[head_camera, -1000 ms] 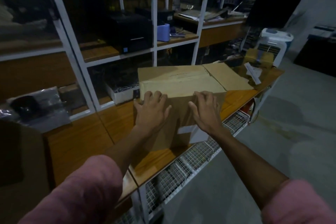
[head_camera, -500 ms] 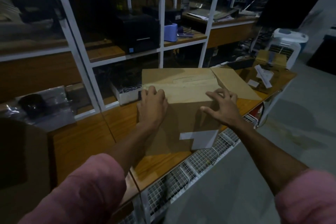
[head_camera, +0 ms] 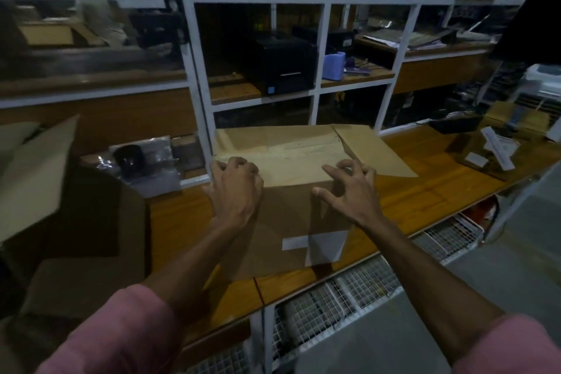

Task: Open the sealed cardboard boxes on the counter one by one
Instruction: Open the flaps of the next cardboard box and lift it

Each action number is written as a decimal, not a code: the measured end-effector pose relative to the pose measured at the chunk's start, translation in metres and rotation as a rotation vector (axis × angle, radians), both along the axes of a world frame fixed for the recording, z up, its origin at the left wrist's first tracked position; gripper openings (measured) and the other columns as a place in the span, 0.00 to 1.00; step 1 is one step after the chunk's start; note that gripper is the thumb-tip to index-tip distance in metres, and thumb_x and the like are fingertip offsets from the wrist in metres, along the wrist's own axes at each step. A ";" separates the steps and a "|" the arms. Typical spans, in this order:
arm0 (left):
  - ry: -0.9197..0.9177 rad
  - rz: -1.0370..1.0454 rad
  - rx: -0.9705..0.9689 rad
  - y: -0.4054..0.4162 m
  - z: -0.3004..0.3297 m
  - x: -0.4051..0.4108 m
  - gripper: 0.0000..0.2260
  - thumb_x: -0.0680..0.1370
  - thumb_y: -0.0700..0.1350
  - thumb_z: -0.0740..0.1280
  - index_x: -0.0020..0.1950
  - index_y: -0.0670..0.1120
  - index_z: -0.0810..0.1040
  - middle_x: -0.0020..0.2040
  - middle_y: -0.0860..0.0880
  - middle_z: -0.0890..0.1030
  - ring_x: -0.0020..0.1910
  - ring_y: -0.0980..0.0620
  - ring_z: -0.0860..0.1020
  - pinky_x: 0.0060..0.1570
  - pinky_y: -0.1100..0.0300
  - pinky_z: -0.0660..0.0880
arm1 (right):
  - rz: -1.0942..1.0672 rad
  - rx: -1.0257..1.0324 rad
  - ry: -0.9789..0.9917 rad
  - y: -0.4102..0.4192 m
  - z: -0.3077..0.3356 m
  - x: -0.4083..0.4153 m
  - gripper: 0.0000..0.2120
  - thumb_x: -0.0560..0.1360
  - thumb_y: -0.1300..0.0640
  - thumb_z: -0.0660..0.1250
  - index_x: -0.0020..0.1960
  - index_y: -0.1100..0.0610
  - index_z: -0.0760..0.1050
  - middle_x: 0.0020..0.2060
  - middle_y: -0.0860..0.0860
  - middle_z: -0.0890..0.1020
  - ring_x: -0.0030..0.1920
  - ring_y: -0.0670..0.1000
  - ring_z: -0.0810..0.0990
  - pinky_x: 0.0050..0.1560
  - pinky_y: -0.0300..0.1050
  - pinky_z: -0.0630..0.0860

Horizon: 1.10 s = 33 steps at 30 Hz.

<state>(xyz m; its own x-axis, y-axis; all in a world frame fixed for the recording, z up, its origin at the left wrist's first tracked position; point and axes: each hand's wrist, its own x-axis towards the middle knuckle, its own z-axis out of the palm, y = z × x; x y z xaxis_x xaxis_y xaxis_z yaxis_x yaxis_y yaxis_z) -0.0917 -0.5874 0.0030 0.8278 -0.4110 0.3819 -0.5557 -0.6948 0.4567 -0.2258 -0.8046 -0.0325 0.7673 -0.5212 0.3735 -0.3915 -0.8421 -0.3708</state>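
Note:
A brown cardboard box [head_camera: 291,215] with a white label on its front stands on the wooden counter [head_camera: 425,191] in front of me. A tape seam runs along its top, and one side flap [head_camera: 376,152] lies folded out to the right. My left hand [head_camera: 235,191] rests curled on the top's near left corner. My right hand [head_camera: 349,188] hovers over the near right edge, fingers spread and bent, fingertips touching the top. Neither hand holds anything.
An open cardboard box [head_camera: 60,191] stands at the left. White shelving [head_camera: 200,94] behind holds a black printer [head_camera: 282,67] and a blue item [head_camera: 335,66]. A plastic-wrapped dark item [head_camera: 142,161] lies at the back left. A small box with paper slips [head_camera: 491,149] sits at the right.
Both hands have slid from the box's front face up onto its top edge. My right hand has opened and moved to the right corner. The view has shifted slightly left.

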 end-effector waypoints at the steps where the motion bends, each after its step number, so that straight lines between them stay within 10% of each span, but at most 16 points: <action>1: -0.003 0.016 0.015 0.010 0.001 -0.001 0.10 0.80 0.50 0.65 0.58 0.50 0.82 0.66 0.50 0.76 0.64 0.44 0.64 0.58 0.39 0.72 | 0.014 0.002 -0.002 0.009 0.000 0.003 0.29 0.73 0.32 0.68 0.71 0.40 0.72 0.69 0.51 0.68 0.69 0.58 0.60 0.58 0.54 0.73; 10: -0.166 0.047 0.453 0.048 0.004 0.005 0.16 0.83 0.53 0.55 0.65 0.49 0.73 0.64 0.46 0.75 0.68 0.44 0.69 0.67 0.32 0.60 | 0.094 -0.047 0.137 0.058 0.004 0.014 0.30 0.77 0.32 0.58 0.76 0.40 0.62 0.75 0.50 0.61 0.77 0.60 0.51 0.70 0.66 0.66; 16: -0.203 -0.139 0.386 0.040 0.007 0.031 0.15 0.81 0.53 0.57 0.61 0.46 0.73 0.56 0.44 0.76 0.55 0.45 0.75 0.54 0.48 0.72 | -0.120 -0.251 0.129 0.057 0.022 0.014 0.26 0.81 0.34 0.48 0.70 0.45 0.70 0.74 0.53 0.68 0.73 0.60 0.60 0.67 0.63 0.60; 23: -0.335 -0.120 0.330 0.047 -0.008 0.036 0.14 0.78 0.54 0.52 0.51 0.46 0.69 0.47 0.46 0.71 0.45 0.48 0.70 0.47 0.49 0.67 | -0.045 0.344 -0.032 0.015 0.011 0.031 0.28 0.81 0.37 0.56 0.73 0.53 0.67 0.66 0.56 0.77 0.64 0.57 0.76 0.59 0.60 0.78; 33: -0.346 -0.106 0.340 0.034 -0.014 0.053 0.18 0.78 0.57 0.51 0.56 0.47 0.71 0.54 0.45 0.74 0.51 0.48 0.72 0.54 0.48 0.69 | -0.029 0.384 -0.191 0.005 0.000 0.040 0.23 0.82 0.38 0.56 0.72 0.48 0.68 0.62 0.51 0.79 0.60 0.53 0.78 0.55 0.61 0.79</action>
